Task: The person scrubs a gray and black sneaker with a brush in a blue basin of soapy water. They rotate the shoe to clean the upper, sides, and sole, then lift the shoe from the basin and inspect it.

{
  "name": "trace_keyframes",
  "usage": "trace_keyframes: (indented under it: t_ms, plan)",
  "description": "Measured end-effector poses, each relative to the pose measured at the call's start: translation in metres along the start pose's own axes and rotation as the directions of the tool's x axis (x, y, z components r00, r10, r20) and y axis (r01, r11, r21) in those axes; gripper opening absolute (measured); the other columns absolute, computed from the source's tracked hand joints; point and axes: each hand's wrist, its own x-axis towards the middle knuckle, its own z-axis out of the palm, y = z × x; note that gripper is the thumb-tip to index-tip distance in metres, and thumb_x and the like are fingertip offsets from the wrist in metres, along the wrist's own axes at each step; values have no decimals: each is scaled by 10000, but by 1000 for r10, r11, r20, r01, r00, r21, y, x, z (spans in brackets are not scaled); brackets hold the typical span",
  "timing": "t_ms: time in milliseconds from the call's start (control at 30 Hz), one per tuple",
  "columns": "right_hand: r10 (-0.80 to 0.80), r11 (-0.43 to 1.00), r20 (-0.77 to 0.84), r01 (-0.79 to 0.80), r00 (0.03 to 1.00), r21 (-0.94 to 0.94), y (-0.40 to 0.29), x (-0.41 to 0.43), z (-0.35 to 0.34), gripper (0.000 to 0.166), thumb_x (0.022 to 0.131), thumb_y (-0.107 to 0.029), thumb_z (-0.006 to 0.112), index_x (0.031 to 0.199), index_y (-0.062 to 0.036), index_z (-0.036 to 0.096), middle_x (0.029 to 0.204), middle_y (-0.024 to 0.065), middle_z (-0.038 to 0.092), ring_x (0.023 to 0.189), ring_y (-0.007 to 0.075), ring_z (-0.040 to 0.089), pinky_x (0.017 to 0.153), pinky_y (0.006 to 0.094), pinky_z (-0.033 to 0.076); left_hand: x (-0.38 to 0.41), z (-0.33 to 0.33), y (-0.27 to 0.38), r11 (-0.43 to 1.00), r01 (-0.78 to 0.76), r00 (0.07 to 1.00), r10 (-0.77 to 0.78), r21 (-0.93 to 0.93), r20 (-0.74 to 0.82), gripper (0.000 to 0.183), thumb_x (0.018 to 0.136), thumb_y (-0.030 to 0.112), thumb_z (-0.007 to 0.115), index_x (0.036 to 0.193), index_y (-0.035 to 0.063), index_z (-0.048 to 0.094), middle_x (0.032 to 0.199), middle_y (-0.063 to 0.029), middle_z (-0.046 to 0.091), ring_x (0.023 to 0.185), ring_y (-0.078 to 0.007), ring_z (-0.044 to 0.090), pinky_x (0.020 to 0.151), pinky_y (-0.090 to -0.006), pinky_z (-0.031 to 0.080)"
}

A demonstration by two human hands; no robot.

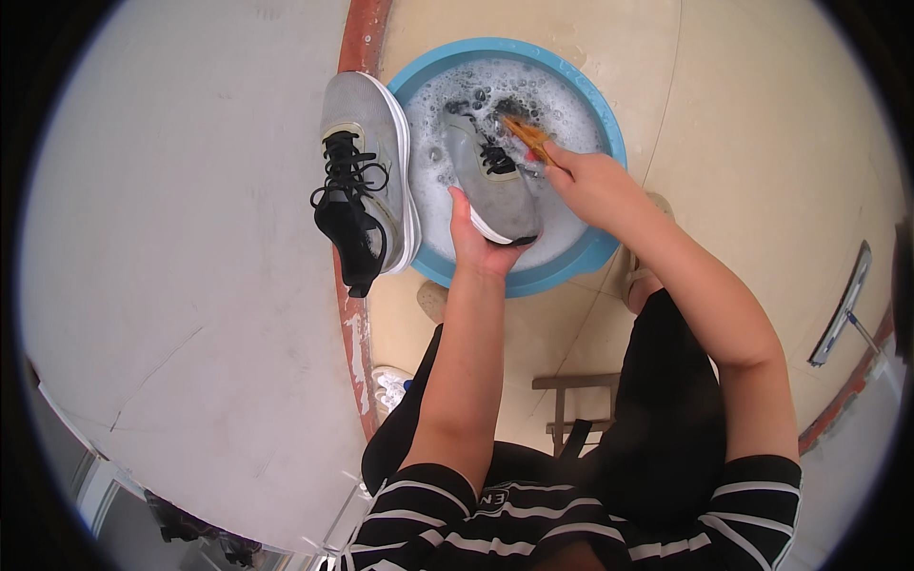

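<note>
A grey sneaker with black laces lies tilted in a blue plastic basin of foamy water. My left hand holds it by the toe end, the thumb along the white sole edge. In my right hand is the wooden handle of a brush; its far end is at the suds beside the sneaker's opening, and its head is hidden by foam. Left of the basin, against its rim, another grey sneaker with loose black laces stands out of the water.
A red-painted border runs along the light grey surface at left. Between my legs is a small stool frame. A floor squeegee is at far right. A white shoe sits near my left knee.
</note>
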Motion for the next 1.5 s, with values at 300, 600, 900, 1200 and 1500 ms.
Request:
trace_keyframes:
  t_ms: [300,600,900,1200,1500]
  plan:
    - [57,987,459,-119,887,109,-20,-65,-41,442,959,-306,524,1357,-116,549,904,201,672,846,358,640,745,396,506,-12,-5,6,997,-16,999,13,-79,-43,671,945,679,246,1362,203,469,1321,-49,503,1217,-287,473,981,-567,371]
    - [-163,907,84,182,983,-380,-10,12,26,406,943,-239,505,1312,-76,557,803,207,661,781,368,639,713,470,517,-2,-6,2,959,94,987,-55,-266,152,531,946,553,372,1349,231,499,1337,-53,529,1242,-266,473,996,-575,366]
    - [29,989,397,32,918,-146,-31,-24,-23,447,965,-276,500,1391,-142,515,799,197,636,747,312,648,703,401,495,-4,-16,11,968,68,995,-47,-243,92,619,941,601,323,1400,204,444,1398,-95,460,1258,-331,443,1004,-585,357]
    - [-75,975,366,145,928,-168,-21,-59,-34,400,962,-226,517,1342,-111,557,672,172,582,712,320,648,661,416,503,-1,-16,8,982,101,991,-86,-163,99,632,923,621,334,1385,205,450,1361,-88,479,1280,-321,420,1020,-598,345]
    - [-105,950,64,119,992,-290,-18,-9,26,438,936,-289,518,1315,-76,573,773,145,675,781,329,651,700,440,514,2,-6,4,971,61,989,-28,-233,145,570,930,567,330,1362,226,478,1358,-80,499,1236,-301,472,986,-539,399]
